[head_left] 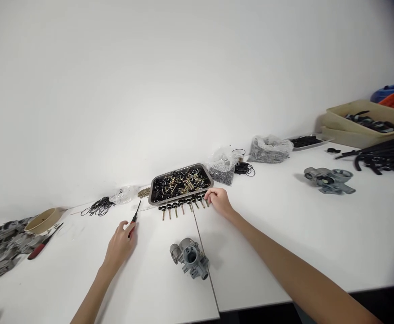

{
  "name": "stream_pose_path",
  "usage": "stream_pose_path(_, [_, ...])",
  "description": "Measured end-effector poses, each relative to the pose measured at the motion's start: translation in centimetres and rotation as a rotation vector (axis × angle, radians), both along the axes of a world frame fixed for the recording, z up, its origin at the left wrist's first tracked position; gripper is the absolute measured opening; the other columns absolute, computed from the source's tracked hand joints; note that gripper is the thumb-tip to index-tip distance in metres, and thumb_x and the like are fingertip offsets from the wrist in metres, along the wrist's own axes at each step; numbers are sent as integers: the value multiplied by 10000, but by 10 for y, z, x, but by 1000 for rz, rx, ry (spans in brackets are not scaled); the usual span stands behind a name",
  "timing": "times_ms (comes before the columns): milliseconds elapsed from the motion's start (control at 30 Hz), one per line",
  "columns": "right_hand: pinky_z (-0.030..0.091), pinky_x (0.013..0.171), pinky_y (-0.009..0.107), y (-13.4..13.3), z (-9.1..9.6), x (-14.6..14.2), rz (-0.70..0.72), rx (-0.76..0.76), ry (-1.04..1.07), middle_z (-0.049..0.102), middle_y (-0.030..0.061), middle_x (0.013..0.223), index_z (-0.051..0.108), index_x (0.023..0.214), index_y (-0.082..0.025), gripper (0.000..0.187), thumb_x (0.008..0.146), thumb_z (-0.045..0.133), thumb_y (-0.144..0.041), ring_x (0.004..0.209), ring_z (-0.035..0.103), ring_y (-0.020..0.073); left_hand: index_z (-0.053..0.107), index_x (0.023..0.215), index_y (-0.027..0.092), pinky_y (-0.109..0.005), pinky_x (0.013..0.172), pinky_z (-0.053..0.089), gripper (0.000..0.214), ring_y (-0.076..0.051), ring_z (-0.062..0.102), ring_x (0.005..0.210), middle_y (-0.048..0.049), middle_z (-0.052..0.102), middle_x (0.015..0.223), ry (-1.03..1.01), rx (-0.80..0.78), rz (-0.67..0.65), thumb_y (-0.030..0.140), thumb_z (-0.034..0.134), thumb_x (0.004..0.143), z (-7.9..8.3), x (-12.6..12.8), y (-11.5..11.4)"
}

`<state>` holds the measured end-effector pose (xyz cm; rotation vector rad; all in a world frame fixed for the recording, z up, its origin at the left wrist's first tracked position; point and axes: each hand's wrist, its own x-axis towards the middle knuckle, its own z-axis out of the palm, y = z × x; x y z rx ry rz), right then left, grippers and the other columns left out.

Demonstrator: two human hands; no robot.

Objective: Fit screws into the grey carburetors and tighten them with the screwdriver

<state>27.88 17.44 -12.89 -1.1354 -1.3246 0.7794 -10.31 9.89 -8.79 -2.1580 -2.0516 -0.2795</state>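
My left hand (pixel 120 243) is closed around the red handle of a small screwdriver (pixel 135 216), its black shaft pointing away from me. My right hand (pixel 218 200) reaches to the right end of a row of several black-capped brass screws (pixel 182 207) laid out in front of a metal tray (pixel 154 183); its fingers pinch the last one. The tray is full of the same black and brass parts. A grey metal carburetor body (pixel 189 257) lies on the white table between my arms.
A second carburetor (pixel 328 179) lies at the right. Plastic bags of small parts (pixel 270 149) and black rubber rings (pixel 99 206) line the wall. Beige bins (pixel 365 121) and black hoses (pixel 384 156) sit far right; a red-handled tool (pixel 43 244) and grey castings (pixel 1 252) far left.
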Motion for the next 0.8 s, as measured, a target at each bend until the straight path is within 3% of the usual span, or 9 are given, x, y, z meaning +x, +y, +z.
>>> stream_pose_path(200, [333, 492, 203, -1, 1, -2, -24, 0, -17, 528, 11, 463, 615, 552, -137, 289, 567, 327, -159, 459, 463, 105, 583, 1125, 167, -371, 872, 437, 334, -266, 525, 1041, -129, 562, 1069, 57, 151, -137, 225, 368, 877, 16, 55, 28])
stream_pose_path(367, [334, 481, 208, -2, 2, -2, -34, 5, -43, 524, 14, 462, 609, 560, -135, 293, 592, 320, -167, 447, 458, 109, 551, 1138, 204, -316, 709, 452, 331, -227, 586, 879, -92, 610, 1006, -46, -32, -159, 191, 364, 864, 7, 98, 51])
stream_pose_path(600, [327, 484, 206, -7, 5, -8, 22, -22, -107, 517, 7, 482, 603, 573, -133, 278, 640, 334, -124, 462, 451, 99, 488, 1248, 234, -339, 761, 445, 395, -257, 560, 1013, -97, 584, 1091, -53, 5, -189, 222, 343, 881, -16, 100, 58])
stream_pose_path(700, [342, 503, 207, -22, 20, -17, 191, -63, -163, 579, 14, 583, 645, 647, -135, 257, 682, 392, -108, 520, 485, 100, 464, 1250, 234, -345, 749, 440, 416, -246, 576, 960, -89, 575, 1076, -88, -24, -212, 179, 344, 856, -18, 96, 57])
stream_pose_path(800, [442, 721, 247, -45, 43, -31, 607, -82, -199, 646, 46, 879, 672, 928, -156, 222, 813, 488, -204, 822, 584, 145, 495, 1170, 231, -351, 746, 433, 344, -245, 573, 935, -81, 577, 1022, -120, -11, -226, 200, 341, 864, -20, 94, 55])
